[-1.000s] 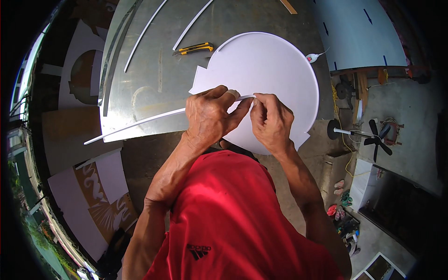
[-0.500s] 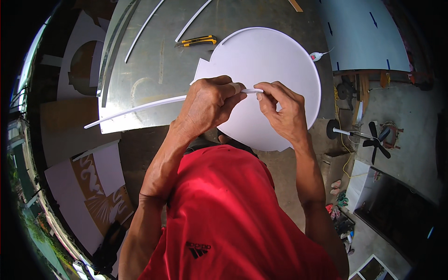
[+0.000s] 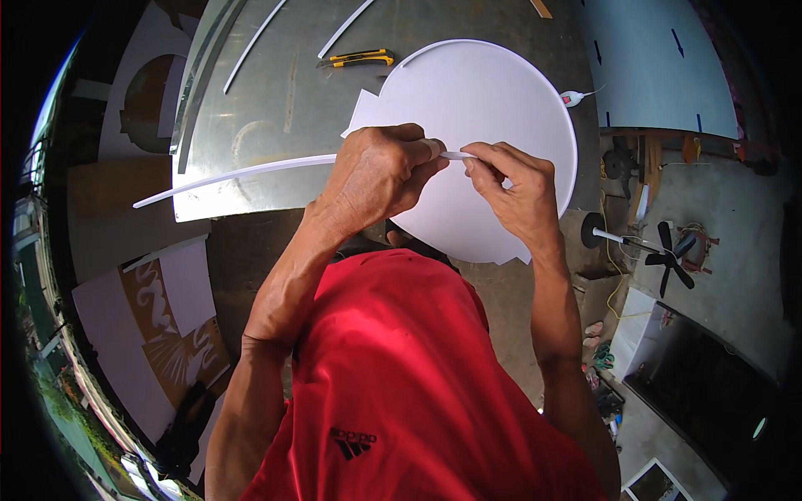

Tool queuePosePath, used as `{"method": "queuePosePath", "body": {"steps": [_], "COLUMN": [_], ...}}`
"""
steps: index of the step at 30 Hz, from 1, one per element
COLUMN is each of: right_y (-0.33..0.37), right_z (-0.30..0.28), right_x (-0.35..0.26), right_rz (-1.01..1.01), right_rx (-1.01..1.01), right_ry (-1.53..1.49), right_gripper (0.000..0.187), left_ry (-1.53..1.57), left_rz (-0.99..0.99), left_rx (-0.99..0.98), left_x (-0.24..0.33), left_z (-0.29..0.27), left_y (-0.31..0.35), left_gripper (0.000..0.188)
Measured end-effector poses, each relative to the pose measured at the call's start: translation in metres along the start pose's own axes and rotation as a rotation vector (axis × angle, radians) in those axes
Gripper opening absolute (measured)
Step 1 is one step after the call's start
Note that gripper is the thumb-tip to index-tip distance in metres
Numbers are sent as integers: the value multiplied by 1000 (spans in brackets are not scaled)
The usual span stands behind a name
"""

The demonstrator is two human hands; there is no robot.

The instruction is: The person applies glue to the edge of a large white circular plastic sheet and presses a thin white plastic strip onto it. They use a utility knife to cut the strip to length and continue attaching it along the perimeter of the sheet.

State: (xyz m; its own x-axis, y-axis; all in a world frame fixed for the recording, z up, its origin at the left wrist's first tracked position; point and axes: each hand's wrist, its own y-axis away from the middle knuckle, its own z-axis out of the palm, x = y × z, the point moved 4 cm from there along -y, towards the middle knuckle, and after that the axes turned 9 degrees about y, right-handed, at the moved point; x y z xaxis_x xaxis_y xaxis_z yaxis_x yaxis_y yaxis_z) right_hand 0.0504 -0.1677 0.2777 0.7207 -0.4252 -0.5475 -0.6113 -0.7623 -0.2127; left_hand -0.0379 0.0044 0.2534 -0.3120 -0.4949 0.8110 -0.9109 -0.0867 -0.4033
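Left hand: the left hand point(image 3: 380, 167) is closed, its thumb and fingers pinched together around a long white strip point(image 3: 242, 174), perhaps to steady it close to its end.
Right hand: the right hand point(image 3: 518, 184) has thumb and forefinger nearly together on the strip's short right end, the other fingers loosely curled; a light grip, probably for fine control.
White strip: above the near part of the round board, its long tail running left past the table's edge; the left hand hides its middle, though it looks like one piece.
Round board: the white round board point(image 3: 484, 108) lies flat, its near side overhanging the table point(image 3: 259, 125), which seems to bring it close to the body. A thin raised rim follows its far and right edge.
Cutter: a yellow-and-black cutter point(image 3: 357, 58) rests just left of the board's far side, likely there for easy reach.
Bottle: a small white bottle point(image 3: 572, 98) lies beside the board's right edge, also handy.
Spare strips: two white strips point(image 3: 255, 43) lie far left, well apart from the hands.
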Motion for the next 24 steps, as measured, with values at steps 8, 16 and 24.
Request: {"method": "queuePosePath", "body": {"steps": [8,16,24], "right_y": [3,5,6], "right_z": [-1,1,0], "right_x": [0,0,-11], "right_rz": [6,-17,-56], "right_rx": [7,16,86], "right_ry": [-8,18,64], "right_gripper": [13,10,14], "left_ry": [-16,-41,-60], "left_rz": [-8,-19,20], "left_rx": [-15,-29,16], "left_x": [4,5,8], "left_z": [1,2,1], "left_y": [0,2,4], "left_gripper": [12,12,11]}}
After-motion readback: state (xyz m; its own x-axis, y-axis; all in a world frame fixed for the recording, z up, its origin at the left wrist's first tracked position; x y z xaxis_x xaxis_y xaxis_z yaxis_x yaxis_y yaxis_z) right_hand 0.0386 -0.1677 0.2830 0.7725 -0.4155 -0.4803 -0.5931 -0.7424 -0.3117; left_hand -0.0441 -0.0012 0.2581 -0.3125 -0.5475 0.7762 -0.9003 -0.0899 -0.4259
